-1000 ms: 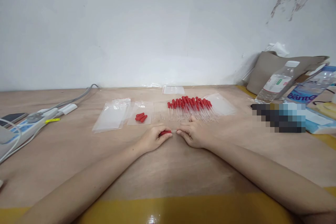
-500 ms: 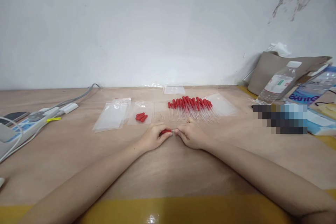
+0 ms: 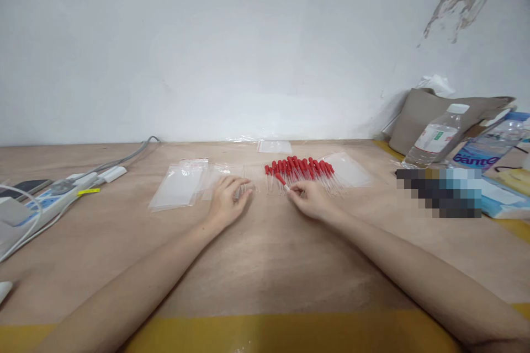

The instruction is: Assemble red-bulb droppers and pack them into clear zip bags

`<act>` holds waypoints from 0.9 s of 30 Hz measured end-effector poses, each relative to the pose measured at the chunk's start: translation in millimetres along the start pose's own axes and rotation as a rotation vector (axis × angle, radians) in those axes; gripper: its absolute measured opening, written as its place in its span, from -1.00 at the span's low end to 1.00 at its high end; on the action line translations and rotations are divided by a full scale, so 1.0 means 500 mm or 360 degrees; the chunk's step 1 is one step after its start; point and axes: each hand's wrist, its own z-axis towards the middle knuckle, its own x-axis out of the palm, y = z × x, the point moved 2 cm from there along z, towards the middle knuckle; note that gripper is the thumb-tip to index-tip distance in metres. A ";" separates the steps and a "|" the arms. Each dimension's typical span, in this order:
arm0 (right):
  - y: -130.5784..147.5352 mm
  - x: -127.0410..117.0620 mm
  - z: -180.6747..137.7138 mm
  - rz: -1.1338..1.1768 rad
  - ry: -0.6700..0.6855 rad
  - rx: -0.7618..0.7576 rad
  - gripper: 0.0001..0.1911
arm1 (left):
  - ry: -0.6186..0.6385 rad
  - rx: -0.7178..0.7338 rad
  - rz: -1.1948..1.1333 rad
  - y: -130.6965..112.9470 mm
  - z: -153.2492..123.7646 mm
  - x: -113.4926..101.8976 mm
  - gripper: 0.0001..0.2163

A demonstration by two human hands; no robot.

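The tabletop (image 3: 265,265) carries a pile of droppers (image 3: 304,170) with red bulbs at centre rear, and flat clear bags (image 3: 176,186) lie to its left. The left hand (image 3: 227,198) lies knuckles-up on a small bag (image 3: 212,175), fingers curled; whether it grips cannot be told. The right hand (image 3: 311,199) pinches a single dropper (image 3: 282,180) at the pile's near edge.

blue wrapper (image 3: 476,159): white letters, roughly "Gamo" | bottle label (image 3: 433,137): too small to read
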 end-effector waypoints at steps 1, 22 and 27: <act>-0.010 -0.003 0.011 0.0031 -0.0044 0.0132 -0.77 | -0.0030 -0.0076 0.0107 0.015 0.007 -0.007 -0.80; -0.015 0.043 0.116 -0.0437 -0.0334 0.0505 -0.70 | 0.0192 -0.0620 0.0116 0.129 0.002 -0.011 -0.73; 0.041 0.060 0.127 -0.0428 -0.0214 0.0217 -0.69 | 0.0029 -0.0560 0.0176 0.123 0.005 -0.022 -0.72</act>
